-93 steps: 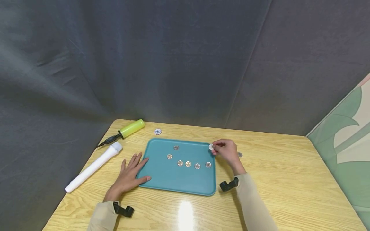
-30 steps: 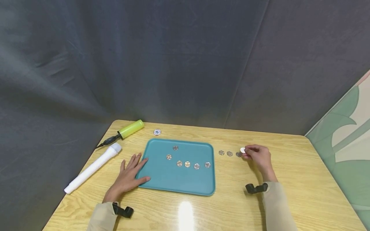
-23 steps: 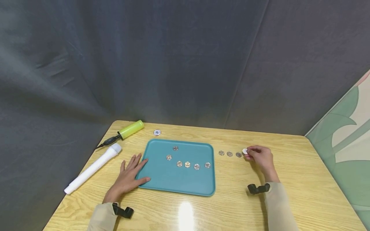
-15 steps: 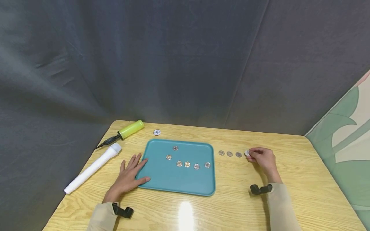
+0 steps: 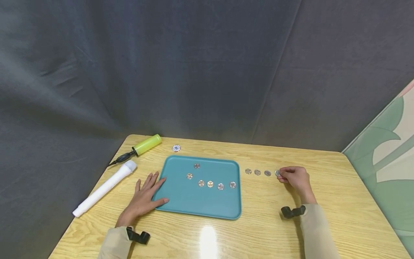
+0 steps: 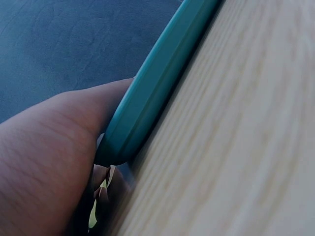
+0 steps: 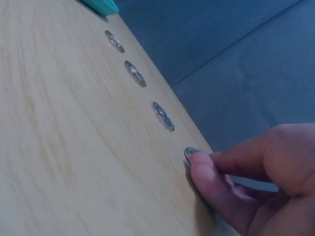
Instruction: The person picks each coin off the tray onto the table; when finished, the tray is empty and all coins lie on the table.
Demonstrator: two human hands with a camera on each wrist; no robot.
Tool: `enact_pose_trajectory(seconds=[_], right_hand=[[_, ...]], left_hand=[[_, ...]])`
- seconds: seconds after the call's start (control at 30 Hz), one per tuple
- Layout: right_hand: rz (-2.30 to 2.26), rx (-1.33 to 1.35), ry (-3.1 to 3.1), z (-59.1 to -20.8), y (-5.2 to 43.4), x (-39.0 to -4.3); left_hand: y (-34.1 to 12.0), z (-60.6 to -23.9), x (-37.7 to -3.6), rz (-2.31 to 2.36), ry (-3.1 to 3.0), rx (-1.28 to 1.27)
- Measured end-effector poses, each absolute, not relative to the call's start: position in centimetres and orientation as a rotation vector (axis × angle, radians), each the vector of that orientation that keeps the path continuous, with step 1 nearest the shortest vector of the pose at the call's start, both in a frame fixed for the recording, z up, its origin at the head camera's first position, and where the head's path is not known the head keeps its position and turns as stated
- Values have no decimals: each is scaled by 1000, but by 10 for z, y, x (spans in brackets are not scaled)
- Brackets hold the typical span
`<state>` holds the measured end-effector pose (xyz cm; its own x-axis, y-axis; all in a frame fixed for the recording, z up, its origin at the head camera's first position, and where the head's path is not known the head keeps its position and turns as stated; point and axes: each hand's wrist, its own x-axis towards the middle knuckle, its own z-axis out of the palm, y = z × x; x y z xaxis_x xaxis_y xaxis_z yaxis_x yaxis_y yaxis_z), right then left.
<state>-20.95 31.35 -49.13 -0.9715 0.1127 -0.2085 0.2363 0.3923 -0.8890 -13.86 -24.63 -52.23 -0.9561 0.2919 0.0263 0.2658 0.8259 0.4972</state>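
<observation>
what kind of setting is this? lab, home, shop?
Most likely a staged recording booth, not a home: a wooden table closed in by a plain grey fabric backdrop, with a teal tray of coins and a row of coins laid out beside it.

A makeshift recording booth rather than a lived-in room: a light wooden table [image 5: 339, 187] stands boxed in by creased dark grey cloth backdrops [image 5: 194, 72], with a teal tray [image 5: 194, 205] of coins and stray props laid out, and a green-patterned panel [image 5: 385, 158] at one side.
</observation>
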Motion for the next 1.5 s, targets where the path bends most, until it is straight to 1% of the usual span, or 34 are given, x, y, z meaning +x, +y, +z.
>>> enact_pose_trajectory(seconds=[0.6, 0.77, 1.03, 1.5], right_hand=[[-1542, 385, 2595, -485, 311, -207], [-1542, 356, 2643, -477, 305, -208], [-1556, 241, 2691, -461, 277, -216], [-1560, -9, 2687, -456, 211, -231]], left_hand=[[-244, -520, -139, 798, 2974, 473], [-245, -520, -139, 789, 2960, 460], [-245, -521, -139, 790, 2958, 462], [-245, -521, -137, 801, 2959, 449]])
